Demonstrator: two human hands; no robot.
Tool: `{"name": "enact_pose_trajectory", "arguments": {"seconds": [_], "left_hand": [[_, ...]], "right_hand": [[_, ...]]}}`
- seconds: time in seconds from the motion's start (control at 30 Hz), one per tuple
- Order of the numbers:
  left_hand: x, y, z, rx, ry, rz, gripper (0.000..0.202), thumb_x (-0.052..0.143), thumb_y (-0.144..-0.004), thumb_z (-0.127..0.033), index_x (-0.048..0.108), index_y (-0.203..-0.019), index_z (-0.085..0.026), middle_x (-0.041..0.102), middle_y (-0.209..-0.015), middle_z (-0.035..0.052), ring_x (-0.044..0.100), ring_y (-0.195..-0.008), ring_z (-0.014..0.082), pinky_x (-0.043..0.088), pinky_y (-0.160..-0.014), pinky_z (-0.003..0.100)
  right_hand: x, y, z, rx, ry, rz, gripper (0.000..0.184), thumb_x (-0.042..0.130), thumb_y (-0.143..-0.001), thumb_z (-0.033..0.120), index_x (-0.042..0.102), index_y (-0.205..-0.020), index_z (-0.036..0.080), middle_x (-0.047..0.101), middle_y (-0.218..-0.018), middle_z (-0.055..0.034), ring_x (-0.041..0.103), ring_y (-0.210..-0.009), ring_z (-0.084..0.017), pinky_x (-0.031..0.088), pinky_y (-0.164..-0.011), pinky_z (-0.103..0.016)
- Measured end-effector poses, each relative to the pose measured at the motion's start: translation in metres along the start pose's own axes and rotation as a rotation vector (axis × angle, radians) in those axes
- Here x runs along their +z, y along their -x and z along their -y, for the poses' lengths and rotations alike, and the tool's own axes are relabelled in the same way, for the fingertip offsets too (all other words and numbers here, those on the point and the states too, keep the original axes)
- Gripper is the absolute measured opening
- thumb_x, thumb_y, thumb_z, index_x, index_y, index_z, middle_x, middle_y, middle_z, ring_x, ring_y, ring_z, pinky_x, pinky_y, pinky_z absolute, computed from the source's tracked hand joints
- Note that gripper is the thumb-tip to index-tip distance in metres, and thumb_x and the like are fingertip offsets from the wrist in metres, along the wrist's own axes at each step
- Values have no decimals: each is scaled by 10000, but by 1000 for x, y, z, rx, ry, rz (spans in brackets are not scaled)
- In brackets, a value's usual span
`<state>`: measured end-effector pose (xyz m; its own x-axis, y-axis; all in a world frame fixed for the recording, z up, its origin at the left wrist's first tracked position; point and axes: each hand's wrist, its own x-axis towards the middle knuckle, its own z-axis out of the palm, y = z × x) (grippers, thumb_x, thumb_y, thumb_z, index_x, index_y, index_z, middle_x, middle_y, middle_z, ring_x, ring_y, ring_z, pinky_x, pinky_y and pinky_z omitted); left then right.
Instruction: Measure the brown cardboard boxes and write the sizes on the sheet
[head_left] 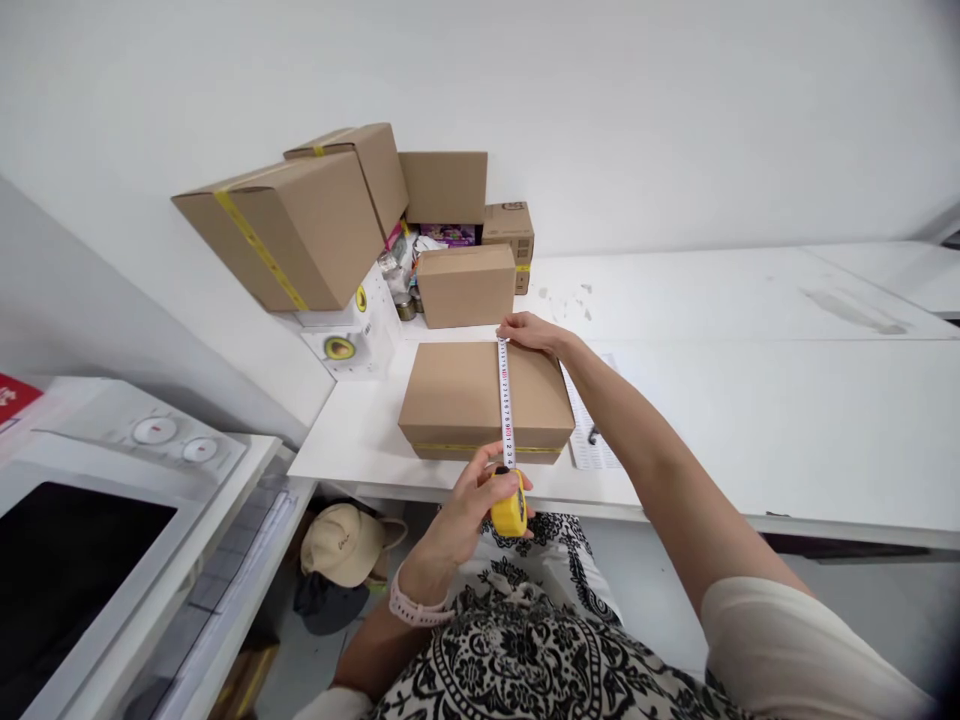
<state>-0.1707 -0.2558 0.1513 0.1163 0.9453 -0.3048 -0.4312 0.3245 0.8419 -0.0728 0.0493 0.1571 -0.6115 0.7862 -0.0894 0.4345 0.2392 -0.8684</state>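
A closed brown cardboard box (457, 395) with yellow tape along its front side lies on the white table before me. My left hand (476, 500) grips a yellow tape measure (509, 512) just off the box's front edge. The white blade (505, 400) runs out of it across the box top to the far edge. There my right hand (529, 330) pinches the end of the blade, its fingers closed. Partly under my right forearm, a printed sheet (596, 455) lies beside the box, with a small dark object on it.
Behind stand a smaller carton (469, 290), an open box (444, 185) of packaged goods and another carton (510, 225). Large taped boxes (300, 230) are stacked at left on a white avocado-print box (360, 340). A microwave (112, 520) is at lower left; a beige cap (343, 545) hangs below.
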Motion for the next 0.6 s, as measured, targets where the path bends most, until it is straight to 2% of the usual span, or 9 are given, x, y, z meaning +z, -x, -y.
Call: {"name": "enact_pose_trajectory", "arguments": {"seconds": [0.17, 0.3, 0.43, 0.6], "left_hand": [[-2, 1, 6, -3, -4, 5, 647, 787, -758, -479, 483, -1270, -225, 624, -979, 53, 667, -733, 200, 605, -583, 344], [-3, 4, 6, -14, 13, 28, 682, 777, -769, -469, 457, -1319, -222, 625, -986, 54, 663, -738, 202, 602, -572, 343], [-3, 4, 4, -18, 6, 26, 776, 771, -775, -446, 404, -1427, -239, 627, -985, 52, 663, -745, 205, 604, -583, 351], [-3, -5, 1, -16, 15, 9, 758, 765, -771, -439, 416, -1421, -267, 624, -987, 57, 661, -737, 207, 606, -571, 351]], "right_hand": [[-4, 21, 20, -27, 91, 44, 181, 657, -827, 304, 532, -748, 201, 605, -742, -17, 506, -617, -141, 418, -560, -272], [-4, 34, 31, 4, 61, 46, 152, 668, -816, 312, 563, -777, 209, 619, -757, -26, 542, -645, -167, 449, -583, -295], [-4, 36, 29, 50, 1, 35, 134, 696, -780, 291, 600, -831, 213, 653, -782, -36, 595, -712, -201, 479, -605, -303], [-6, 26, 15, 8, -16, 85, 165, 715, -747, 307, 602, -812, 206, 664, -806, -30, 593, -675, -174, 481, -587, -286]]}}
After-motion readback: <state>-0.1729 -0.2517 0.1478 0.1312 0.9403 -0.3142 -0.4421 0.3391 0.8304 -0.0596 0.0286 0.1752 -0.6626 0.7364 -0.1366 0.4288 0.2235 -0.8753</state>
